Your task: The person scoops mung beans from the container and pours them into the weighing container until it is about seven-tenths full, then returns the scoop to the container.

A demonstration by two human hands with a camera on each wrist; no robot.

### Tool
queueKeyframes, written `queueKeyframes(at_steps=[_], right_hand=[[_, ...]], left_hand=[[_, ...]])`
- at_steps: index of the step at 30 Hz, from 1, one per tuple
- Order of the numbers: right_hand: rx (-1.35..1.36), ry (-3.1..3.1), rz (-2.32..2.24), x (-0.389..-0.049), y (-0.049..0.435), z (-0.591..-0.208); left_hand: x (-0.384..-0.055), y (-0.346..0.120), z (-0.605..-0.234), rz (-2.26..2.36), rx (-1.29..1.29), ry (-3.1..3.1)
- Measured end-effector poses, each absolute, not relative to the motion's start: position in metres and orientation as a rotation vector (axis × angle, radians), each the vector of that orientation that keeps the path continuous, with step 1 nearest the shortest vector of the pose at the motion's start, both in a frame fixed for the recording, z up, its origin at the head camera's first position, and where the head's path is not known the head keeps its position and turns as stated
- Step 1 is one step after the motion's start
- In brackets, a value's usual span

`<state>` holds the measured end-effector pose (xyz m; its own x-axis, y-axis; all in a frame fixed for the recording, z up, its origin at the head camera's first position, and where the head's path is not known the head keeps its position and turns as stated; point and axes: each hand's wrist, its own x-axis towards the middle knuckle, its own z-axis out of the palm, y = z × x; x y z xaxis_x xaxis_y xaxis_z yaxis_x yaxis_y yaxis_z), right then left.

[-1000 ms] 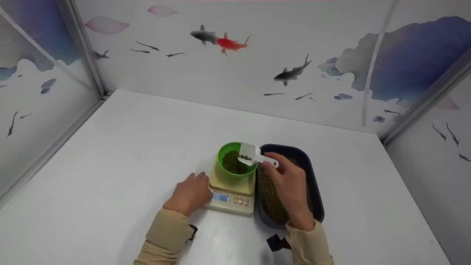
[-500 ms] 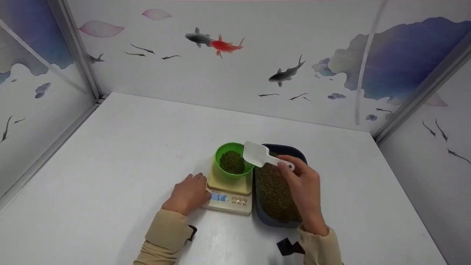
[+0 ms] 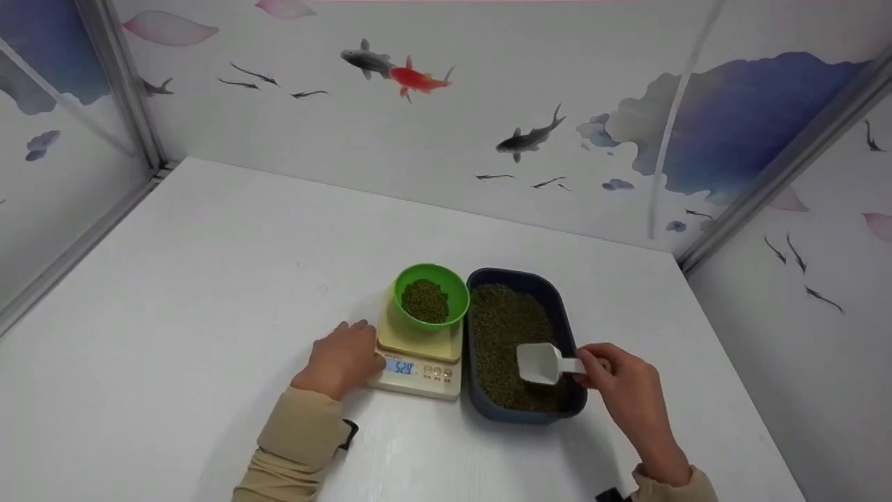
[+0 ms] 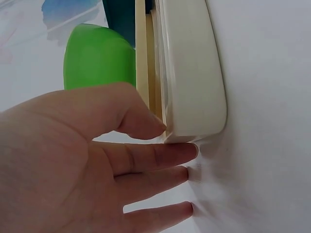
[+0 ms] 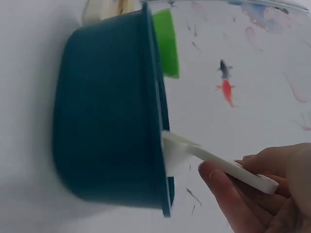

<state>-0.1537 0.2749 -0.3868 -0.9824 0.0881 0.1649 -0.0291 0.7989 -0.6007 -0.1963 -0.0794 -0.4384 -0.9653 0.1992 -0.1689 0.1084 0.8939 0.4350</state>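
Note:
My right hand (image 3: 627,387) pinches the handle of a white plastic scoop (image 3: 539,363) between thumb and fingers. The scoop's head hangs over the near right part of a dark blue tub (image 3: 562,307), which holds small greenish-brown pellets (image 3: 505,341). In the right wrist view the scoop (image 5: 228,167) crosses the tub's rim. A kitchen scale (image 3: 414,383) with a lit display stands left of the tub. On its plate sits a green bowl (image 3: 456,286) with a heap of the same pellets. My left hand (image 3: 341,359) rests at the scale's left side, thumb and index fingertips touching its edge (image 4: 194,97).
Everything stands on a white tabletop (image 3: 244,244). White panels printed with fish (image 3: 418,79) and petals close off its back and both sides. The tub's left wall stands right beside the scale.
My right hand has moved the scoop from over the green bowl right and nearer, to over the tub. The scoop looked nearly emptied meanwhile. The scale's reading has risen. The left hand stays.

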Motion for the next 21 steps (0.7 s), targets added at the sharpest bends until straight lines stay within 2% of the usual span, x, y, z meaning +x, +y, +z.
queueKeyframes(at_steps=[7, 21], right_hand=[[0.222, -2.824, 0.385, -0.146, 0.275, -0.400], [0.483, -2.897, -0.144, -0.121, 0.252, -0.403]], left_hand=[[-0.195, -0.081, -0.437, 0.638, 0.236, 2.837], [-0.196, -0.080, -0.438, 0.644, 0.261, 2.839]])
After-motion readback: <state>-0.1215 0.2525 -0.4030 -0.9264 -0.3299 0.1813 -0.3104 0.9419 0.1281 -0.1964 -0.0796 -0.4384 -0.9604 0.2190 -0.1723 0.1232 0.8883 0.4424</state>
